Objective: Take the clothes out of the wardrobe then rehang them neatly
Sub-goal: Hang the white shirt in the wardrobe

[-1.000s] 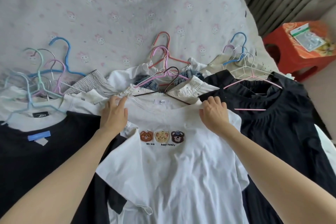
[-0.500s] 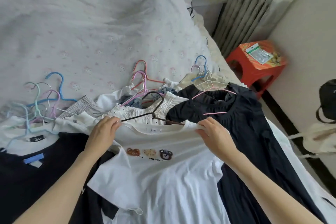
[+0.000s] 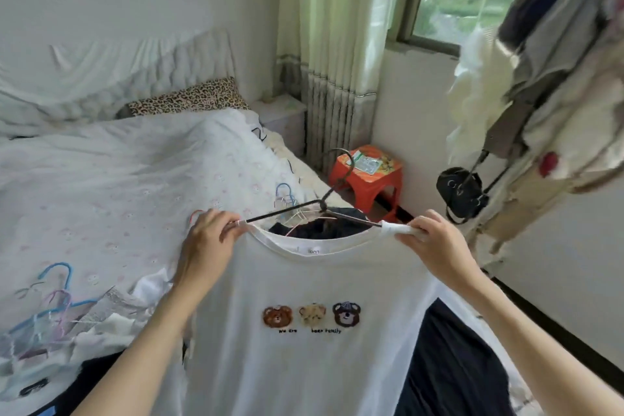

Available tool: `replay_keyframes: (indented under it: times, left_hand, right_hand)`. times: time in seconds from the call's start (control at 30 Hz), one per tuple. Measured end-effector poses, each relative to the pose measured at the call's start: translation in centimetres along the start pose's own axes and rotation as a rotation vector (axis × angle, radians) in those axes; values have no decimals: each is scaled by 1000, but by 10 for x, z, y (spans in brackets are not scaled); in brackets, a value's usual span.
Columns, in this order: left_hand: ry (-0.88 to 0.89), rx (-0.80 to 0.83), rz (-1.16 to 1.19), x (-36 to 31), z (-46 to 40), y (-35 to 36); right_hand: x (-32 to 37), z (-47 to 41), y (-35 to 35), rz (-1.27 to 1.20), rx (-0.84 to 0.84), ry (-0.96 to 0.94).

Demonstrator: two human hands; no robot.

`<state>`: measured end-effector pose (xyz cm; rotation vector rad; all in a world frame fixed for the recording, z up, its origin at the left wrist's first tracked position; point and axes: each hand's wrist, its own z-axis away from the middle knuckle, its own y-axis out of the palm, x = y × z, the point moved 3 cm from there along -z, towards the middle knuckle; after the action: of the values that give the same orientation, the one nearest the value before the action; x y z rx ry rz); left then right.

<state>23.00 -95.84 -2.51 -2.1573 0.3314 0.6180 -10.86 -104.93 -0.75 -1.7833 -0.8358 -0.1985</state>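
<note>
A white T-shirt with three bear faces hangs in the air in front of me on a dark wire hanger. My left hand pinches the shirt's left shoulder over the hanger's end. My right hand grips the bunched right shoulder at the other end. The hanger's hook points up and to the right. Black clothes lie on the bed under and behind the shirt.
Several coloured hangers and more clothes lie on the bed at lower left. A red stool stands by the curtain. A rack with clothes and a black bag hangs at right.
Both hands have lifted the white T-shirt with its hanger off the pile on the bed and hold it up. The view has swung up toward the window and the right.
</note>
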Motion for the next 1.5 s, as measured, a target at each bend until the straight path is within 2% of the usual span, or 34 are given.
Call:
replay_keyframes:
  times: [0.13, 0.27, 0.43, 0.7, 0.87, 1.07, 1.23, 1.4, 1.5]
  left_hand:
    - [136, -20, 88, -86, -17, 11]
    - [245, 57, 217, -174, -5, 31]
    - [460, 133, 424, -301, 18, 53]
    - [609, 362, 643, -475, 116, 108]
    - [778, 544, 673, -570, 198, 145]
    - [793, 702, 818, -670, 288, 163]
    - [919, 795, 921, -740, 357, 163]
    - [1008, 962, 1017, -795, 411, 163]
    - [1034, 1096, 1056, -824, 442, 166]
  right_hand:
    - [-29, 48, -78, 38, -103, 160]
    - [-63, 118, -148, 12, -166, 334]
    - [-90, 198, -255, 40, -309, 437]
    - [-117, 363, -388, 26, -519, 648]
    - [-141, 479, -429, 189, -592, 826]
    - [-134, 587, -477, 446, -863, 976]
    - [-123, 656, -504, 451, -878, 1098]
    - [-106, 712, -506, 634, -790, 1231]
    - [-90, 741, -501, 743, -903, 1350]
